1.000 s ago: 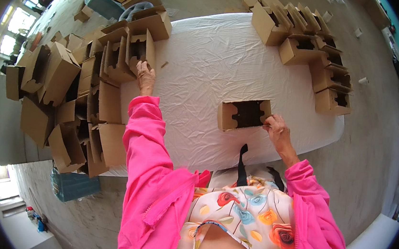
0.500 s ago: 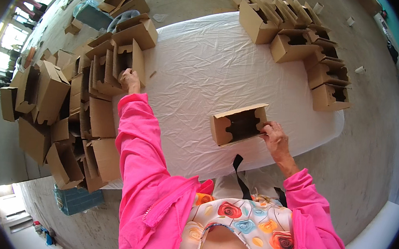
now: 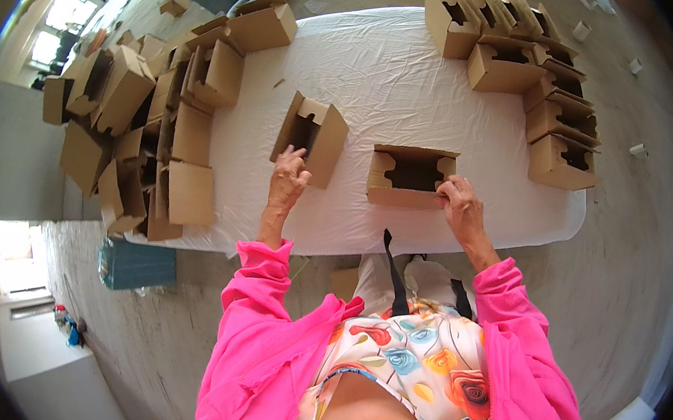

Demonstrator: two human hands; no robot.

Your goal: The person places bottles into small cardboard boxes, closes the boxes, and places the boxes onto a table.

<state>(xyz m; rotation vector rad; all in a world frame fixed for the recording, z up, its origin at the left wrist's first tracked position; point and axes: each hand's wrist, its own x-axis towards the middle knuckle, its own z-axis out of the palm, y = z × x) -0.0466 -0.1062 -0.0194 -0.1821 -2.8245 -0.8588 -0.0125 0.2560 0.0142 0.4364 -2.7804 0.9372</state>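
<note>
An open brown cardboard box (image 3: 328, 148) stands tilted at an angle on the white-covered table (image 3: 366, 67). My left hand (image 3: 290, 175) grips its near end, fingers over the edge and partly inside. To its right, another open cardboard box (image 3: 402, 197) sits with its dark inside facing up and notched flaps at both ends. The fingers of my right hand (image 3: 460, 201) pinch the right end of this second box at its near corner. A gap of bare cover separates the two boxes.
Many open cardboard boxes (image 3: 194, 135) crowd the table's left side. Further open boxes (image 3: 505, 71) stand in rows along the far right edge. A blue wrapped bundle (image 3: 138, 264) is on the floor at the left, and small white rolls (image 3: 639, 150) lie on the right.
My left hand has drawn a box out of the left pile, toward the middle and nearer me. My right hand stays on its box, and the view has shifted.
</note>
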